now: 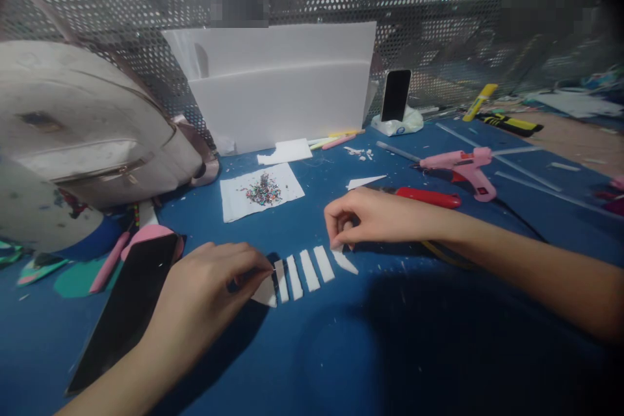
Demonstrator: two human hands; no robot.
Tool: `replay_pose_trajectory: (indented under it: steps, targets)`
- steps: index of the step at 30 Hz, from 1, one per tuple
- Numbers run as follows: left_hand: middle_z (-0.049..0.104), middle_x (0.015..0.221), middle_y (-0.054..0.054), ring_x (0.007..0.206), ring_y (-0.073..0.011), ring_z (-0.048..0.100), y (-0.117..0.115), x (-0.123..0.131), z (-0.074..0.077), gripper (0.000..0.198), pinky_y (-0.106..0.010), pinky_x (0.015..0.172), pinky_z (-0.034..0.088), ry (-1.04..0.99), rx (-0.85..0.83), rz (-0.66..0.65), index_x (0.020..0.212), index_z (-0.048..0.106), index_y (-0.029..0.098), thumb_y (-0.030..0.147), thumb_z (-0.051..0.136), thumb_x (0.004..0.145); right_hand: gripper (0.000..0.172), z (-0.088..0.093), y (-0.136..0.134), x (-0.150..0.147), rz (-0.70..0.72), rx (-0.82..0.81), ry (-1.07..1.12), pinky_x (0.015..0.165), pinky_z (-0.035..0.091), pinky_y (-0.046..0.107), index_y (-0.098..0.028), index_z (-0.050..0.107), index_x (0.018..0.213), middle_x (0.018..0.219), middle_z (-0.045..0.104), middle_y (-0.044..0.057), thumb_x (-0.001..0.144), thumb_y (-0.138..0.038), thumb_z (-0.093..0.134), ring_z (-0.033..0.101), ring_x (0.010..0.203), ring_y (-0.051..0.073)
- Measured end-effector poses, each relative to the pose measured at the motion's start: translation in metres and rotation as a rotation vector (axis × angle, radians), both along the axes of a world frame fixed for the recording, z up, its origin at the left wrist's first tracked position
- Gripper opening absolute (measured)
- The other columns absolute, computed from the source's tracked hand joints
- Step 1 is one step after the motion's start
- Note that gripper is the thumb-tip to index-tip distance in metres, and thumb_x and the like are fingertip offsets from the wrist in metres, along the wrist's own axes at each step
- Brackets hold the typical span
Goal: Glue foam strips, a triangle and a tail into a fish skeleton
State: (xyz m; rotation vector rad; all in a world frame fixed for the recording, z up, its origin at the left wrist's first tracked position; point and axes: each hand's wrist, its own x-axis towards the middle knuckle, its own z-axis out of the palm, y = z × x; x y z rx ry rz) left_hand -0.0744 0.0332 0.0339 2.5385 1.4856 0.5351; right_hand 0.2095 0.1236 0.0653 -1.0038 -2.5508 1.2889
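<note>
Blue surface: It spreads before you [336, 351], strewn with pale crumbs; a flat black device [124, 305] lies by your left forearm.
Left hand: Your left hand [207, 283] arches over the row's left end, thumb and forefinger tips drawn close beside a wider white piece [266, 294]; whether that grip pinches anything or merely steadies it, I cannot tell.
White strips: Ranged side by side on the surface between your hands, the four narrow strips [310, 271] stand slightly apart, presumably so each can be reached separately. They look thin, flat and matte, with some uneven edges.
Slanted strip: At the row's right end, the slanted strip [346, 262] lies askew, its lower end tapering toward you.
Right hand: Your right hand [363, 218] curls above it, grip pinching its upper end, apparently to control its angle.
Red handle: A red-handled tool [429, 197] rests just beyond your right wrist.
White sheet: Multicoloured flecks [266, 192] are heaped on a white sheet [234, 201], likely to keep them together.
Pink glue gun: On its side at right, the glue gun [463, 166] sits within apparent reach.
White boards: Farther back, tall boards [287, 101] lean against a perforated metal screen [439, 32].
</note>
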Motion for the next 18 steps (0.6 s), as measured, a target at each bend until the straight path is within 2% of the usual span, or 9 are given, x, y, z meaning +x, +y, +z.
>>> replay_pose_trajectory:
  steps: [4, 9, 14, 18]
  targets:
    - [0.067, 0.088, 0.004, 0.077, -0.0182, 0.058, -0.001, 0.001, 0.002, 0.016, -0.032, 0.066, 0.034, 0.101, 0.015, -0.046, 0.087, 0.065, 0.027, 0.027, 0.052, 0.096, 0.006, 0.003, -0.005, -0.004, 0.03, 0.151, 0.013, 0.062, 0.043, 0.023, -0.021, 0.069, 0.08, 0.079, 0.071, -0.004, 0.084, -0.024, 0.068, 0.061, 0.072, 0.011]
    - [0.061, 0.083, -0.001, 0.071, -0.0215, 0.053, -0.007, 0.003, 0.001, 0.027, -0.035, 0.063, 0.032, 0.266, 0.056, -0.1, 0.086, 0.062, 0.022, 0.025, 0.039, 0.101, 0.006, 0.003, -0.012, -0.011, -0.027, 0.222, 0.01, 0.06, 0.039, 0.022, -0.022, 0.071, 0.081, 0.077, 0.07, -0.006, 0.084, -0.019, 0.067, 0.057, 0.068, 0.008]
    - [0.06, 0.081, -0.004, 0.066, -0.0223, 0.05, -0.012, 0.002, -0.004, 0.034, -0.036, 0.061, 0.03, 0.336, 0.2, -0.146, 0.082, 0.061, 0.019, 0.019, 0.033, 0.101, 0.008, 0.003, -0.015, -0.013, -0.031, 0.266, -0.078, 0.059, 0.036, 0.023, -0.023, 0.07, 0.082, 0.08, 0.07, -0.006, 0.083, -0.017, 0.065, 0.057, 0.071, 0.009]
    - [0.064, 0.085, -0.007, 0.071, -0.0244, 0.051, -0.017, 0.002, -0.012, 0.04, -0.039, 0.064, 0.032, 0.387, 0.363, -0.145, 0.091, 0.067, 0.016, 0.011, 0.028, 0.099, 0.008, 0.0, -0.014, -0.013, 0.003, 0.337, -0.146, 0.061, 0.035, 0.026, -0.023, 0.067, 0.081, 0.084, 0.069, -0.005, 0.084, -0.017, 0.063, 0.057, 0.075, 0.011]
